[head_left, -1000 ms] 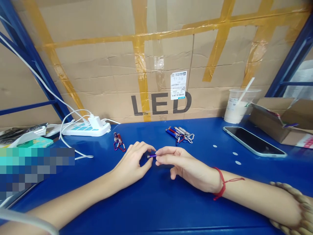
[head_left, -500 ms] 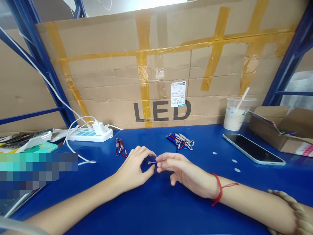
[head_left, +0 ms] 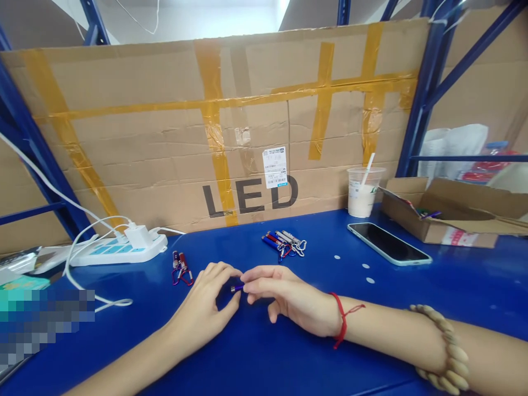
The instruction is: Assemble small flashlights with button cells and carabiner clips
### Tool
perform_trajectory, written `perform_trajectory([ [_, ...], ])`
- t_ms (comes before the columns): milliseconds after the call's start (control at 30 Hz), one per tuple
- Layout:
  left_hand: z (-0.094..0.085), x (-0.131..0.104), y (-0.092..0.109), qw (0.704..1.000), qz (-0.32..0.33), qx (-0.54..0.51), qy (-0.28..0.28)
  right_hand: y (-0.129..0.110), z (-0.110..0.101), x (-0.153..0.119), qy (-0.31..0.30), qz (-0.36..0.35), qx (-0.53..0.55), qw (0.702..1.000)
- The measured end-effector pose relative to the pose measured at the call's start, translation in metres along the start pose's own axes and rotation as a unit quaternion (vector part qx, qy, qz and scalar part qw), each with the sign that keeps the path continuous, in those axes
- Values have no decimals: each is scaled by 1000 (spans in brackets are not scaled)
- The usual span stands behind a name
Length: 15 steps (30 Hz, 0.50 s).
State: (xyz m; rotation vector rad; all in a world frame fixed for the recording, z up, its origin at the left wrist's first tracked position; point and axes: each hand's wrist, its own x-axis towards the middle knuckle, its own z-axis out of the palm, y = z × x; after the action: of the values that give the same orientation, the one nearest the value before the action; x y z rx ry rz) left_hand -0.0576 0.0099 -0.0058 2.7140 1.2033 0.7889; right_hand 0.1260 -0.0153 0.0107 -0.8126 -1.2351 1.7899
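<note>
Right now, just below the middle of the frame, pinching a small purple tube between thumb and fingertips of the right hand, silvery end poking out leftward. Framing that end with the left hand, curved into a loose C, index finger above and thumb below; can't tell whether touching the metal or only lingering beside it. Looks like close two-handed work at the tip, mid-step by the look of it. Calls, at a guess, for a steady right pinch and light, well-aimed left fingertips on so slim a piece.

On the right wrist, a red cord with a dangling tail; farther up, at lower right, a beaded bracelet. Just beyond the left hand, left of centre, a pair of clipped tubes, likeliest to get brushed. Near centre, past the fingers, a bundle of blue, red and silvery tubes. On to the right: white spots, a phone lying flat, a drink cup with a straw, an open carton. Over at left, a power strip and a white cable looping near the left forearm, a possible snag. Across the back, cardboard lettered LED, blocking any farther reach.
</note>
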Motion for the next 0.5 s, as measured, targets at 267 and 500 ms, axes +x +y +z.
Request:
perform_trajectory([
  [267, 3, -1, -1, 1000, -3, -21, -8, 1, 4, -3, 5, 20, -6, 1000],
  [500, 3, -3, 0, 999, -8, -44, -12, 0, 4, -6, -3, 38, -4, 999],
])
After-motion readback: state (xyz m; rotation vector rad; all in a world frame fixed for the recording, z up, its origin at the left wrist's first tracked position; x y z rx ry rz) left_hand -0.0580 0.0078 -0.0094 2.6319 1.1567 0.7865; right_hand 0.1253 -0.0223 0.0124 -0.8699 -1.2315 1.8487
